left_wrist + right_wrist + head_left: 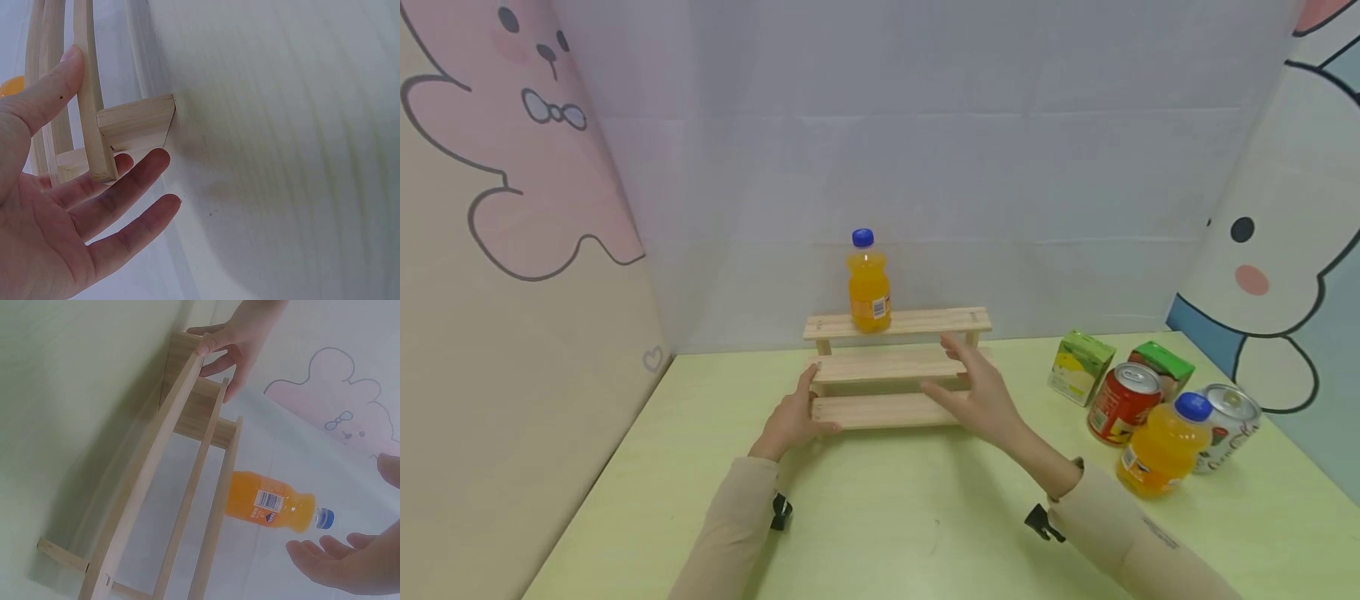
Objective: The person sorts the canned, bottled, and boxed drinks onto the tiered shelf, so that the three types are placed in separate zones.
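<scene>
A three-tier wooden rack (902, 323) stands against the back wall. On its top slat, left of centre, an orange soda bottle (869, 287) with a blue cap stands upright. My left hand (792, 422) grips the rack's left end; in the left wrist view the thumb (59, 84) lies along the front slat, with the fingers past the slat's end. Over the right part of the rack my right hand (985, 400) is held with thumb and fingers spread, nothing between them. The right wrist view shows the bottle (269, 501) beyond the slats.
To the right stand a yellow-green drink carton (1081, 367), a green-topped carton (1163, 360), a red can (1123, 403), a white can (1228, 425) and a second orange soda bottle (1165, 446), close together. Walls with cartoon drawings border the pale table (910, 533).
</scene>
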`<act>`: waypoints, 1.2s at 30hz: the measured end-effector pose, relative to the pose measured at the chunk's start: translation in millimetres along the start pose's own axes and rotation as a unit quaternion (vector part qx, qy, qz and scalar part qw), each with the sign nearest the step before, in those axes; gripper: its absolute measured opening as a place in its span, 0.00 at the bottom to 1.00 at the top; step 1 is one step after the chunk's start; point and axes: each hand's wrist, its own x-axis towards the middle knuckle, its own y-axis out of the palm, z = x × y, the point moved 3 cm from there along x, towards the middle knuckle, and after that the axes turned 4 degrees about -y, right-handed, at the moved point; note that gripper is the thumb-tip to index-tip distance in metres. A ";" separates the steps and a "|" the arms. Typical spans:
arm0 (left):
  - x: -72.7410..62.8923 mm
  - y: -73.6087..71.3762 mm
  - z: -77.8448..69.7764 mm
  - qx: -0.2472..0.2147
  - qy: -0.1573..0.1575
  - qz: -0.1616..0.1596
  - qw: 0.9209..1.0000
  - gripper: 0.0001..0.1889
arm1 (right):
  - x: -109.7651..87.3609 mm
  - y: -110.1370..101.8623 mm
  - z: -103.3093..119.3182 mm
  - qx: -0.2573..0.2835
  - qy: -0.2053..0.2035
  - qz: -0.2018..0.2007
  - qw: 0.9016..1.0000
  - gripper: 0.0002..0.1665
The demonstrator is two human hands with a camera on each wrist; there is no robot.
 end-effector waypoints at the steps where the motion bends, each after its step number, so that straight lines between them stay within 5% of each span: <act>1: -0.1 -0.2 -0.4 -0.001 0.000 0.000 1.000 0.56 | -2.1 -1.2 0.2 -0.002 -0.004 0.001 1.000 0.39; 16: -0.9 1.3 1.9 -0.012 -0.011 -0.002 1.000 0.55 | -26.6 -16.9 -1.9 -0.032 -0.016 0.020 0.999 0.35; 36: -2.2 0.4 -0.9 -0.004 -0.008 -0.006 1.000 0.56 | -61.2 -45.6 -12.6 -0.064 0.037 0.007 0.997 0.35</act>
